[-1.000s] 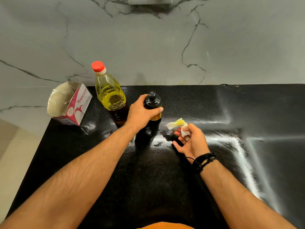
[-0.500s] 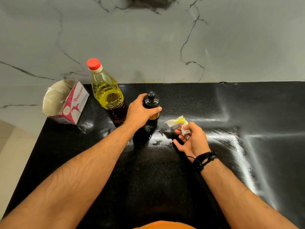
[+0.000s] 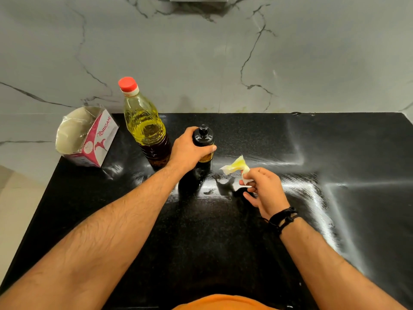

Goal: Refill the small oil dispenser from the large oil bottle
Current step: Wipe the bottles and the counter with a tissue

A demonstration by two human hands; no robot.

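Head view, the only one. Left hand (image 3: 190, 151) wraps round the upper body of the small oil dispenser (image 3: 203, 144), fingers curled across its front just under the black cap, dispenser upright on the black counter (image 3: 245, 242). Right hand (image 3: 264, 191) pinches an oil-stained tissue (image 3: 235, 166) between thumb and fingertips, other fingers loosely curled, held just right of the dispenser and near its base. Large oil bottle (image 3: 145, 126) stands just left of the left hand, red cap on, close to the wrist; whether it touches the hand I cannot tell. Tissue box (image 3: 89, 135) sits further left, well apart from both hands. Risks, as judged: the counter near the dispenser base shows wet smears, likely oil, so the dispenser could slide or the grip slip if the glass is greasy too. The left wrist could knock the tall bottle when it pulls away. The soaked tissue may spread the oil rather than lift it.
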